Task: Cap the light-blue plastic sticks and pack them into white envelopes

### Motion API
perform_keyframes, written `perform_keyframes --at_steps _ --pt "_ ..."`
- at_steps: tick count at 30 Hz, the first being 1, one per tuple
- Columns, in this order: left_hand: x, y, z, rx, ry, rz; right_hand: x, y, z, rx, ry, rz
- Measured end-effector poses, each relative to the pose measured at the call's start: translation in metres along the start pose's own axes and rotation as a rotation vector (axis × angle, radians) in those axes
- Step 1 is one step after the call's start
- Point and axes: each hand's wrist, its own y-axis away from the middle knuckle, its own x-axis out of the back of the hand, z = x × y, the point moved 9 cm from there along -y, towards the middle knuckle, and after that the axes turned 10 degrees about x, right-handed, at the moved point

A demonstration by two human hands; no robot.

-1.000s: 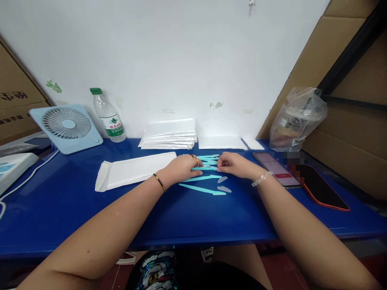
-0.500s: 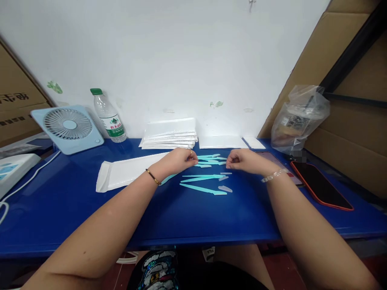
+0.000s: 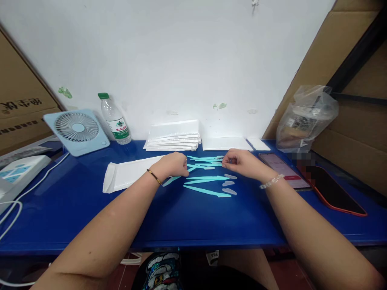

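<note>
Left hand [image 3: 174,164] clamps a teal stick [image 3: 173,180] — right hand [image 3: 238,161], grip unclear (bottle label [image 3: 117,125]: 农夫山).

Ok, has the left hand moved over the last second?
Yes, to the left: the left hand reached about level with the right edge of the stack of white mailers; now it stops short of that edge.
</note>
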Motion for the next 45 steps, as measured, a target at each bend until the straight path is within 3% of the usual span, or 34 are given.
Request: perform_keyframes --at_steps 3,9,13,16,19,21,25,29,33,36,41,45 --pt "0.007 -0.003 0.002 -0.035 0.316 -0.013 -0.012 -0.002 -0.011 -0.04 -0.167 0.002" --pt "0.021 -0.002 0.024 -0.141 1.028 0.142 -0.044 -0.007 -0.036 -0.097 -0.579 -0.073" --pt "0.021 0.002 0.031 -0.199 1.184 0.262 -0.047 -0.007 -0.034 -0.145 -0.759 -0.026" --pt "0.028 0.006 0.025 -0.202 1.221 0.392 -0.046 -0.006 -0.031 -0.151 -0.831 -0.015" --pt "0.034 0.009 0.02 -0.188 1.134 0.433 -0.041 -0.005 -0.027 -0.142 -0.783 0.0" --pt "0.034 0.009 0.022 -0.173 0.913 0.371 -0.035 -0.003 -0.019 -0.162 -0.699 -0.007" --pt "0.018 0.008 0.023 -0.116 0.425 0.112 -0.023 0.001 -0.007 -0.175 -0.536 -0.093" --pt "-0.002 0.015 0.022 -0.018 0.353 -0.171 -0.024 0.007 -0.01 -0.138 -0.487 -0.263" --pt "-0.009 0.022 0.025 -0.003 0.3 -0.293 -0.03 0.014 -0.011 -0.15 -0.464 -0.385" --pt "-0.01 0.022 0.022 -0.013 0.254 -0.335 -0.031 0.02 -0.009 -0.162 -0.462 -0.459" --pt "-0.004 0.02 0.011 0.012 0.201 -0.31 -0.02 0.025 0.0 -0.193 -0.4 -0.484" --pt "-0.008 0.015 0.015 -0.018 0.193 -0.26 -0.015 0.014 0.006 -0.146 -0.295 -0.322"
